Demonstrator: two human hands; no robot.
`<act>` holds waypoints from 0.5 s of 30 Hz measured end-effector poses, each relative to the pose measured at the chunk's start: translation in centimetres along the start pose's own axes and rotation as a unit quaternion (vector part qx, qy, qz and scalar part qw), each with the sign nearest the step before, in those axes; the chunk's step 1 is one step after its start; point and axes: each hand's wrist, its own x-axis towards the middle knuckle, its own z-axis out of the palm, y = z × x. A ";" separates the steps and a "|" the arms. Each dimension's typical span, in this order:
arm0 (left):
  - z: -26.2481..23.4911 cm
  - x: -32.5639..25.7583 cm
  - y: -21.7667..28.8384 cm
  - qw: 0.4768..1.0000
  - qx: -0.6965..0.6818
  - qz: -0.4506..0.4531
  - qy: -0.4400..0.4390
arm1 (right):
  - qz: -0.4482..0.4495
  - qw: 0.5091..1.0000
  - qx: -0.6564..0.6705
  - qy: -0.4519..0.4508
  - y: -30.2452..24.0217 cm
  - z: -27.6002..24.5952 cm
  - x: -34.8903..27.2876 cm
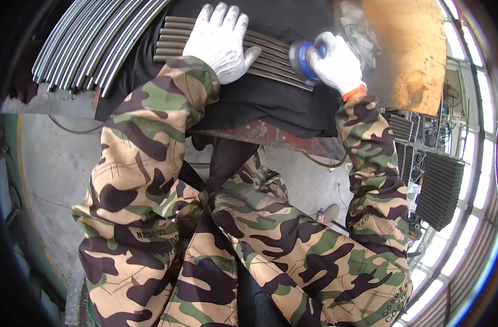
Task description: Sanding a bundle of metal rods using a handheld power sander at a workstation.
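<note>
My left hand (219, 46), in a white knit glove, lies flat with fingers stretched across a row of dark metal rods (268, 56). The rods lie side by side on a black cloth (249, 103). At their right ends, my right hand (339, 62), gloved in white with an orange cuff, has its fingers wrapped round a blue round object (303, 60). That object is smeared by motion, so its exact kind does not show. It touches or sits just over the rod ends; I cannot tell which.
Shinier metal rods (96, 43) lie in a bundle at the far left. Clear crumpled plastic (361, 32) rests beside a stained tan board (410, 54) at the right. The table's metal edge (271, 135) runs in front of me. Racks with dark stacked stock (440, 188) stand farther right.
</note>
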 end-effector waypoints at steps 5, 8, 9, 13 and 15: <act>0.3 -1.3 -0.2 0.999 -0.036 0.009 0.005 | -0.062 0.997 0.010 0.040 0.0 1.0 -2.2; 0.2 -0.8 0.2 0.999 -0.044 0.016 0.028 | -0.045 0.999 0.001 0.016 0.2 0.2 -1.4; 0.0 -0.9 0.0 0.999 -0.035 0.021 0.012 | -0.052 0.998 -0.011 0.015 0.7 1.1 -0.9; 0.1 -0.3 -0.4 1.000 0.011 0.008 0.006 | -0.075 0.997 0.008 -0.007 -1.1 0.1 -2.5; 0.6 0.3 -0.4 0.998 0.021 0.024 0.060 | -0.071 0.997 0.002 0.038 -0.9 -0.2 -2.7</act>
